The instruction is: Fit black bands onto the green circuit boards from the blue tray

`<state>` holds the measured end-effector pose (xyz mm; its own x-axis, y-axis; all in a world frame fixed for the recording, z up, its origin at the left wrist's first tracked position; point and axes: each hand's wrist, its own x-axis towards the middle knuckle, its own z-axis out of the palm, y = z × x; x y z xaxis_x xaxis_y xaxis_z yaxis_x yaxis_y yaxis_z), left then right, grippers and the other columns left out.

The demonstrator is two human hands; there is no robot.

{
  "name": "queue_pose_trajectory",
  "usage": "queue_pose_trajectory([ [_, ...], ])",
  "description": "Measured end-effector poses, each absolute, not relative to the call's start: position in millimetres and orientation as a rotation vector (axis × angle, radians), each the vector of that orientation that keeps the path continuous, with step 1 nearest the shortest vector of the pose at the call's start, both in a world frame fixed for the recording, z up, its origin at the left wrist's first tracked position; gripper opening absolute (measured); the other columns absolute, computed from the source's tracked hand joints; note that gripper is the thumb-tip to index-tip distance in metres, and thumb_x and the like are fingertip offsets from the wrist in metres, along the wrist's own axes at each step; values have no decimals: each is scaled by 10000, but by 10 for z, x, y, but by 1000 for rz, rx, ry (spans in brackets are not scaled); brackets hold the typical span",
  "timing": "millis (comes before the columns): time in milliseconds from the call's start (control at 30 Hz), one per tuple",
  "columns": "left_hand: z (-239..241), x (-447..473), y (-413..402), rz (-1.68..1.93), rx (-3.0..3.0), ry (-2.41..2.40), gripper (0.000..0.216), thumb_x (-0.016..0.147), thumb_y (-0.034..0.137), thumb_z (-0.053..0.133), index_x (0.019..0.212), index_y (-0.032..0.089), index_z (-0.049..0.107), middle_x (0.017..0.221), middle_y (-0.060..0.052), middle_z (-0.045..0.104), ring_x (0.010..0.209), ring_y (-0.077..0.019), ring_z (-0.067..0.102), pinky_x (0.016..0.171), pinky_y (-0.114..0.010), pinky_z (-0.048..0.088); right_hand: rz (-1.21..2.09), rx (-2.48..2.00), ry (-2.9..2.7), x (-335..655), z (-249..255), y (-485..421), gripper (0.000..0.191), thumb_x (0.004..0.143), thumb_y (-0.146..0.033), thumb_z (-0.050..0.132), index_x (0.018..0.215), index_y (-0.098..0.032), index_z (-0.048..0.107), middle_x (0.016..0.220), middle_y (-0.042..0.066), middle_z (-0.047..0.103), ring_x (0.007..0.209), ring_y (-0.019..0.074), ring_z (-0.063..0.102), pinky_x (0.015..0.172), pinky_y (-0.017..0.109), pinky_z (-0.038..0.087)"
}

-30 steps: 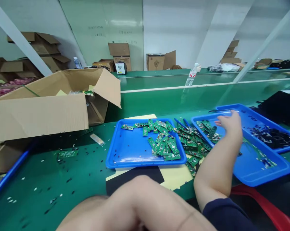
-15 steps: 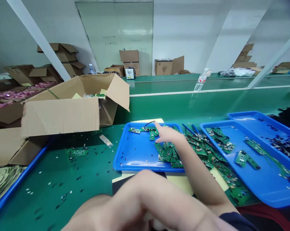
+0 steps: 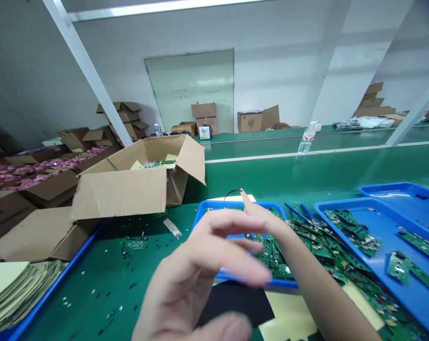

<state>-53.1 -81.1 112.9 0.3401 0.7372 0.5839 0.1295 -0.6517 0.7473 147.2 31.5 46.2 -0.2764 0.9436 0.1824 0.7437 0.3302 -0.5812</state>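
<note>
My left hand (image 3: 200,260) is raised close to the camera, slightly blurred, with its fingers curved and apart and nothing between them. It covers much of a blue tray (image 3: 288,283) holding green circuit boards (image 3: 271,253). Behind it, my right hand (image 3: 259,215) reaches over the tray's far side. A thin black wire (image 3: 230,192) arches to its raised fingertip and seems held there; the remaining fingers are mostly hidden by my left hand. More circuit boards (image 3: 317,241) lie heaped right of the tray, with blue-handled tools (image 3: 299,211) at the heap's far end.
An open cardboard box (image 3: 120,194) stands at left, above a stack of pale sheets (image 3: 25,293). To the right, another blue tray (image 3: 409,296) holds circuit boards. A water bottle (image 3: 307,137) stands on the ledge. Small bits and a loose board (image 3: 134,244) lie on the green bench.
My left hand has risen in front of the tray, its fingers now spread toward the right. The view has tilted up and shifted left. My right hand remains at the tray's far side.
</note>
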Motion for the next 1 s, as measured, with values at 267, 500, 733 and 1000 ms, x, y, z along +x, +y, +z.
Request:
queue_pose_trajectory([
  [267,1211,-79,-452,972,2282,1171,575,878,311,520,1400,248,290,1400,-130,391,1298,-296,411,1012,-477,444,927,-1035,-1469,1546,983,-118,1017,737,-293,661,1473,-251,-39,837,-10,524,722,147,580,590,260,515],
  [500,1166,51,-390,867,2189,1012,557,894,148,382,1436,206,266,1437,-120,415,1304,-244,424,1057,-428,403,925,-861,-1434,1467,1096,-411,928,782,-240,618,1466,-295,-6,909,13,553,881,170,607,723,310,565],
  [733,1323,-281,-189,1089,2021,1281,324,847,165,435,1132,187,588,850,-40,640,539,-103,518,488,-221,457,665,-930,-1473,1666,1130,-387,527,840,-358,584,1317,-217,407,995,83,601,858,184,626,654,299,573],
  [1000,1434,-417,-206,1745,1879,1321,249,748,313,679,969,199,666,772,-16,620,646,-129,559,564,-227,464,501,-893,-1650,1724,1165,-407,131,872,-215,523,974,-200,603,790,18,610,696,120,578,643,247,534],
])
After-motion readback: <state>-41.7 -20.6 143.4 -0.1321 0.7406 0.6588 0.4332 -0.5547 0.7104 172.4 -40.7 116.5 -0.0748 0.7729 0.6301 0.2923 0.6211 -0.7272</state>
